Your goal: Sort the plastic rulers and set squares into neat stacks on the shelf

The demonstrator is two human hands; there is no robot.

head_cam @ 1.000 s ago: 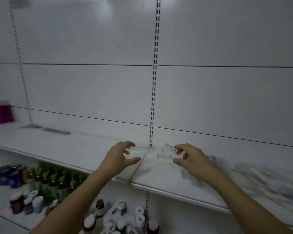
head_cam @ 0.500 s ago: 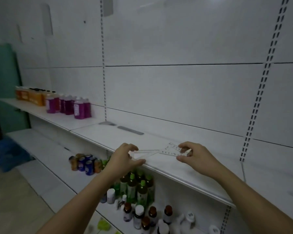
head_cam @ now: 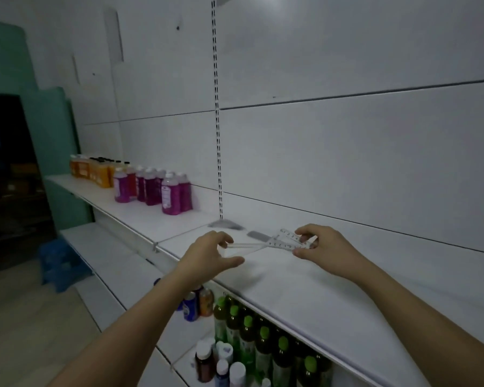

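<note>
Head view of a white shelf [head_cam: 305, 291] running from the left middle of the frame down to the lower right. Both hands are raised over its bare centre section.

Left hand [head_cam: 207, 255], centre of the frame: fingers and thumb curled round the left end of clear plastic rulers [head_cam: 245, 247], which extend rightward as thin transparent strips. How many strips it holds cannot be told.

Right hand [head_cam: 323, 247], right of centre: thumb and fingertips pinch a clear set square [head_cam: 289, 241] with printed numerals along two edges. The set square's left tip meets or overlaps the right end of the rulers; whether they touch cannot be told. Both items appear to be held slightly above the shelf surface, close to the back wall.

Just behind the hands, two grey flat pieces lie on the shelf: a bracket foot [head_cam: 226, 224] at the base of the slotted upright [head_cam: 217, 121], and a small plate [head_cam: 257, 235] beside it.

Upper left portion of the shelf: a group of purple bottles [head_cam: 154, 189], and beyond them, orange bottles [head_cam: 95, 170].

Lower centre, on the shelf below: green-capped bottles [head_cam: 260, 339], cans [head_cam: 197, 303] to their left, and small white-capped jars [head_cam: 221, 361] at the bottom edge.

Far left: a green wall panel [head_cam: 9, 65], a dark opening, and a blue stool [head_cam: 59, 263] on the floor.
</note>
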